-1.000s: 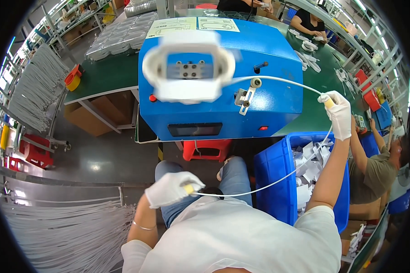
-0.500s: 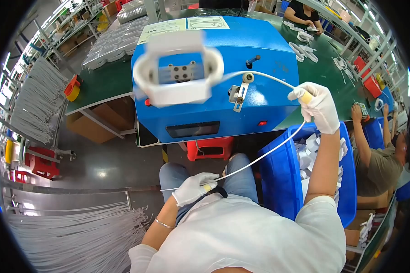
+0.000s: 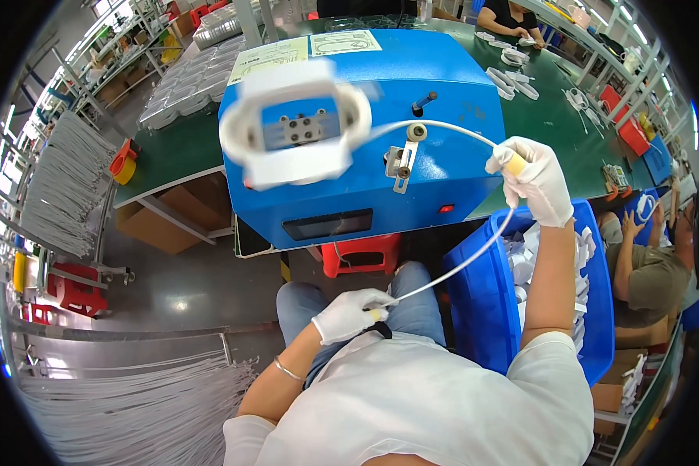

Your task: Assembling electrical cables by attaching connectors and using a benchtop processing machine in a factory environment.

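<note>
A white cable [image 3: 462,270] curves from my left hand [image 3: 352,315] near my lap up to my right hand [image 3: 537,183]. Both hands wear white gloves with yellowish finger patches, and their fingers are closed round the cable. From my raised right hand, the cable arcs over a guide roller [image 3: 416,133] on the front of a blue machine [image 3: 454,85]. It reaches a motion-blurred white loop [image 3: 295,165] around the machine's metal winding head [image 3: 300,128]. Blur hides the loop's exact shape.
A blue bin [image 3: 483,314] of white pieces stands below my right arm. Many white cables [image 3: 140,400] hang on a rack at lower left. Clear plastic trays [image 3: 186,81] and a yellow tape roll [image 3: 123,168] sit left of the machine. Co-workers sit at right; a red stool [image 3: 361,256] stands underneath.
My left hand has shifted slightly right, and the cable end that trailed to its left no longer shows. My right hand holds nearly the same place; the loop stays blurred.
</note>
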Demonstrator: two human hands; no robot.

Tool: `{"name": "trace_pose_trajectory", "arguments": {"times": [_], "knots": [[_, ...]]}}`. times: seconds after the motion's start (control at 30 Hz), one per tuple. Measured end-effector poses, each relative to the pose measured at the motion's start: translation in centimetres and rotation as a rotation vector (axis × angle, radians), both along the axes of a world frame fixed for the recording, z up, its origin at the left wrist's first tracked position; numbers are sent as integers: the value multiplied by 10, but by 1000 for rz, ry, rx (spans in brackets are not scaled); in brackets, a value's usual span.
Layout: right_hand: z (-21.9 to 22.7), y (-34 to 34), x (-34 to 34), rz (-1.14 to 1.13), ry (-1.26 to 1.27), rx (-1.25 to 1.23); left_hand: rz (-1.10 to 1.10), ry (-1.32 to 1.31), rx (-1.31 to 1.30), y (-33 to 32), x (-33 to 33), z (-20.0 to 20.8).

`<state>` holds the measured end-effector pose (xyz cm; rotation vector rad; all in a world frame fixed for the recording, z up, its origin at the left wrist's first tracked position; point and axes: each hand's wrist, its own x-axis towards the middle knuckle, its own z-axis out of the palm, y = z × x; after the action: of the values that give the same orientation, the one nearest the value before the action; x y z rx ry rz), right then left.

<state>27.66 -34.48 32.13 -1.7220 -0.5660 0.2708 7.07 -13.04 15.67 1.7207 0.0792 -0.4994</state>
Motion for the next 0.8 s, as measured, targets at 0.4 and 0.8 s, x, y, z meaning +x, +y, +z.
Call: {"name": "trace_pose_trajectory", "arguments": {"times": [0.4,0.8], "knots": [[11,43,-13,85,-336,-40,-348,-525,441,25,35,123],[65,145,92,-94,-1591,-294,-1,-1224,777,136,109,269]]}}
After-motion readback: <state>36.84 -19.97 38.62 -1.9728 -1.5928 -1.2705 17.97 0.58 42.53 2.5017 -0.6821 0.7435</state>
